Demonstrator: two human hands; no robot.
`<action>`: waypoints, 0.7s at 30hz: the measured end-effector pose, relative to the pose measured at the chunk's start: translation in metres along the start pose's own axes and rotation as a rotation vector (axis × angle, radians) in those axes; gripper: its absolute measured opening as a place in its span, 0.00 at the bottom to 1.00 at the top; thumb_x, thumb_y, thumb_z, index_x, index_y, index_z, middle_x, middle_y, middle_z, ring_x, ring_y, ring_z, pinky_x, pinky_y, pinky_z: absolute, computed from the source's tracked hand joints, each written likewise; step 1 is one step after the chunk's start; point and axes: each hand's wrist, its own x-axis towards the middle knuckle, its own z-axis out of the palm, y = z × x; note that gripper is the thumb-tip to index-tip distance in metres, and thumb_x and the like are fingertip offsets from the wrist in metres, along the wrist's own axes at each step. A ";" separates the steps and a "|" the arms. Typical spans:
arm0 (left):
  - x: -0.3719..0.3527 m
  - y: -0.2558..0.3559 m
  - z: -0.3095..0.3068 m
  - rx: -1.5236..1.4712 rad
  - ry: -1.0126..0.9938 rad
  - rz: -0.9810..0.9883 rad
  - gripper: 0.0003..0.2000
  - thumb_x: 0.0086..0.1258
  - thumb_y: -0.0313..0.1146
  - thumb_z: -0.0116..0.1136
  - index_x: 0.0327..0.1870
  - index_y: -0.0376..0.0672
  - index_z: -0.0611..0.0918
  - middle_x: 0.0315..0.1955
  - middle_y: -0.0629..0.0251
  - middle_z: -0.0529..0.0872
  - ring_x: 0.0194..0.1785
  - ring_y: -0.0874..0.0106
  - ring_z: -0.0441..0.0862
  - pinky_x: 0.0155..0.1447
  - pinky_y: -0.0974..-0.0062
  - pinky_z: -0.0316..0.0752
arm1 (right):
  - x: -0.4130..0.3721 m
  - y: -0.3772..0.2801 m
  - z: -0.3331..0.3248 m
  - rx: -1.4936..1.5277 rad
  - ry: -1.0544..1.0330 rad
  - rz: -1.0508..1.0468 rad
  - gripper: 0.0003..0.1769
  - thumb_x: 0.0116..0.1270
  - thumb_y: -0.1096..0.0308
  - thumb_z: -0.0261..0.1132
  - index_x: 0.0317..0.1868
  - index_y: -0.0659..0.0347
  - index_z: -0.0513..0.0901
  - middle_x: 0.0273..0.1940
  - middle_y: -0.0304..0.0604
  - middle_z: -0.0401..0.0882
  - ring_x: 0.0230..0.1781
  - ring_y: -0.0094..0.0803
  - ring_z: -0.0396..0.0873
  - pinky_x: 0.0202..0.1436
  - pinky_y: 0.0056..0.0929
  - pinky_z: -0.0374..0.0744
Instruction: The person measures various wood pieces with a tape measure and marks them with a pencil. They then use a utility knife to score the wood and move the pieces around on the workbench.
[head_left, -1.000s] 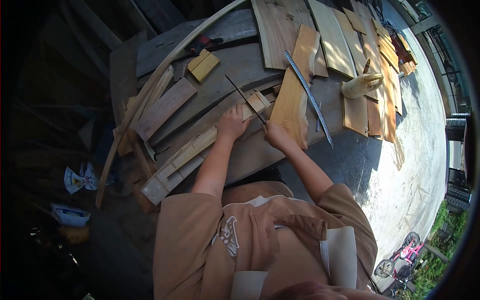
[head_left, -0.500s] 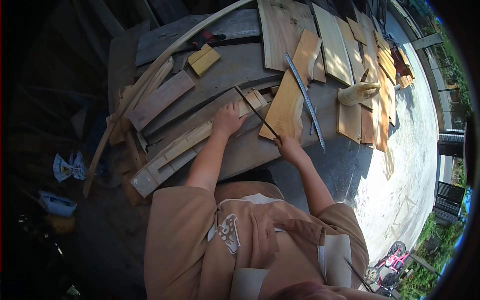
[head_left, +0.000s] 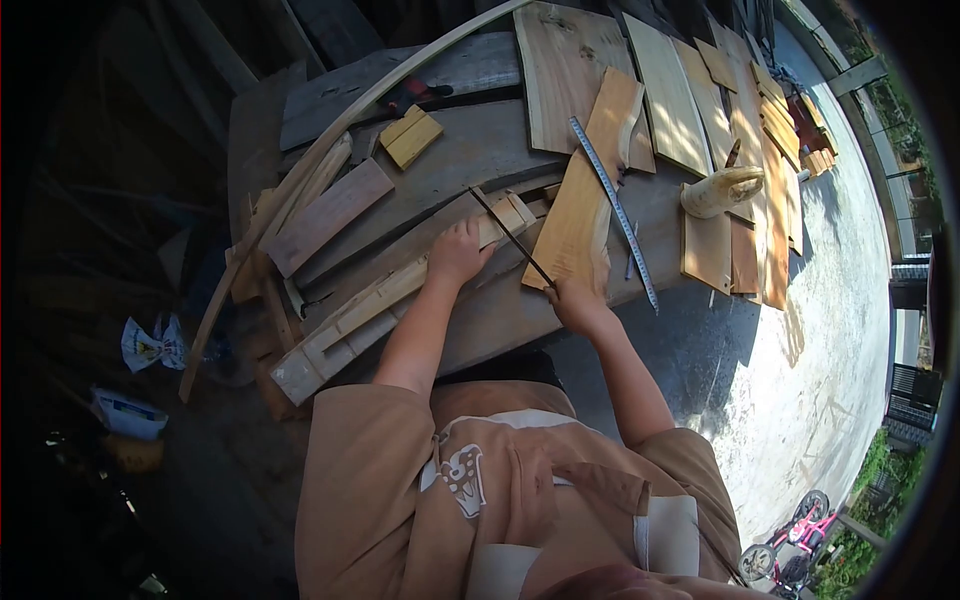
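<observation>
My left hand [head_left: 460, 250] is closed over a long pale wooden piece [head_left: 375, 305], near its far end, with the fingers curled over the upper side. This piece lies slantwise on the workbench and has crosswise lines or notches along it. My right hand [head_left: 580, 304] is wrapped round the near end of a long, thin, dark tool [head_left: 508, 232], which looks like a blade seen edge-on. The tool crosses the pale wood just right of my left hand. Its handle is hidden in my right fist.
A steel ruler [head_left: 615, 212] lies across a light board [head_left: 580, 190] beside my right hand. Several boards [head_left: 665, 95] line the bench's right side, near a pale glove-shaped object [head_left: 722, 192]. A yellowish block [head_left: 410, 136] and a long curved strip [head_left: 330, 120] are at the left.
The whole view has shifted slightly down and right. Both hands keep their grips, and the dark tool still crosses the wood at nearly the same place.
</observation>
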 end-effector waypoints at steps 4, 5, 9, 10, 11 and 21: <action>-0.001 0.001 0.000 -0.015 -0.012 -0.011 0.27 0.56 0.49 0.56 0.48 0.35 0.70 0.36 0.54 0.79 0.39 0.60 0.79 0.43 0.68 0.75 | 0.008 0.015 0.023 0.074 0.071 -0.044 0.18 0.65 0.60 0.51 0.37 0.71 0.76 0.34 0.63 0.76 0.39 0.56 0.75 0.44 0.43 0.71; 0.000 0.001 -0.001 -0.011 -0.008 -0.011 0.27 0.56 0.49 0.56 0.48 0.35 0.70 0.36 0.54 0.79 0.39 0.60 0.79 0.43 0.68 0.75 | 0.007 0.016 0.024 0.075 0.073 -0.048 0.18 0.65 0.60 0.51 0.37 0.71 0.76 0.34 0.63 0.76 0.39 0.56 0.75 0.44 0.43 0.71; -0.001 0.001 -0.001 -0.004 -0.006 -0.023 0.27 0.56 0.50 0.57 0.48 0.36 0.70 0.35 0.54 0.79 0.38 0.60 0.80 0.41 0.67 0.75 | -0.011 0.017 0.024 0.246 0.085 -0.069 0.18 0.64 0.59 0.53 0.35 0.70 0.76 0.32 0.62 0.76 0.37 0.56 0.75 0.41 0.43 0.71; -0.001 0.001 -0.001 -0.012 -0.012 -0.018 0.27 0.56 0.50 0.56 0.49 0.36 0.70 0.35 0.53 0.79 0.37 0.59 0.80 0.41 0.67 0.76 | -0.014 0.018 0.021 0.297 0.121 -0.065 0.18 0.64 0.59 0.53 0.34 0.69 0.76 0.31 0.61 0.76 0.35 0.56 0.75 0.41 0.42 0.72; 0.000 0.000 0.000 -0.019 -0.012 -0.024 0.27 0.56 0.50 0.56 0.49 0.36 0.70 0.35 0.53 0.79 0.37 0.59 0.80 0.41 0.67 0.76 | -0.015 0.021 0.019 0.290 0.116 -0.063 0.18 0.64 0.59 0.53 0.34 0.69 0.76 0.31 0.61 0.76 0.35 0.56 0.75 0.41 0.42 0.72; -0.001 -0.002 0.002 -0.056 0.039 -0.017 0.26 0.54 0.49 0.58 0.45 0.36 0.71 0.33 0.54 0.79 0.36 0.60 0.80 0.39 0.67 0.76 | -0.003 0.024 0.055 -0.061 0.300 0.064 0.18 0.65 0.58 0.50 0.33 0.67 0.74 0.27 0.62 0.75 0.31 0.57 0.75 0.35 0.49 0.72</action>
